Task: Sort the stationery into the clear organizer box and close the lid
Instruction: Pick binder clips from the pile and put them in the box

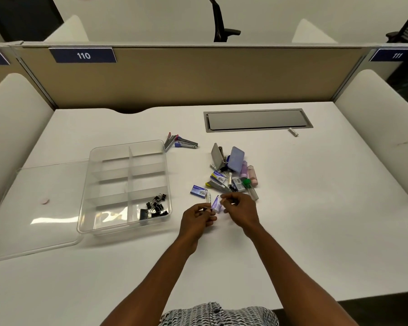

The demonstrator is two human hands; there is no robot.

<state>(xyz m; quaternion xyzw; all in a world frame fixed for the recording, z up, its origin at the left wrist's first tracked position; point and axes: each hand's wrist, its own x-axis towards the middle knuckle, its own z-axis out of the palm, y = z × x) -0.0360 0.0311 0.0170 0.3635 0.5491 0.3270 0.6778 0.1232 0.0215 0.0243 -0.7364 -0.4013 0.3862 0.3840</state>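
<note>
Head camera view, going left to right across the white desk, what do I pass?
Flat clear plastic lid → clear divided organizer box → black binder clips in it → blue staple box → mixed stationery pile → small white tube.

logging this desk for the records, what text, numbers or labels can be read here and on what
"110": white digits on the blue sign on the partition.
"111": white digits on the blue sign at right, on the next partition.
Small blue staple box on the table: has print, too small to read.
Boxes in the stationery pile: print blurred, unreadable.
</note>
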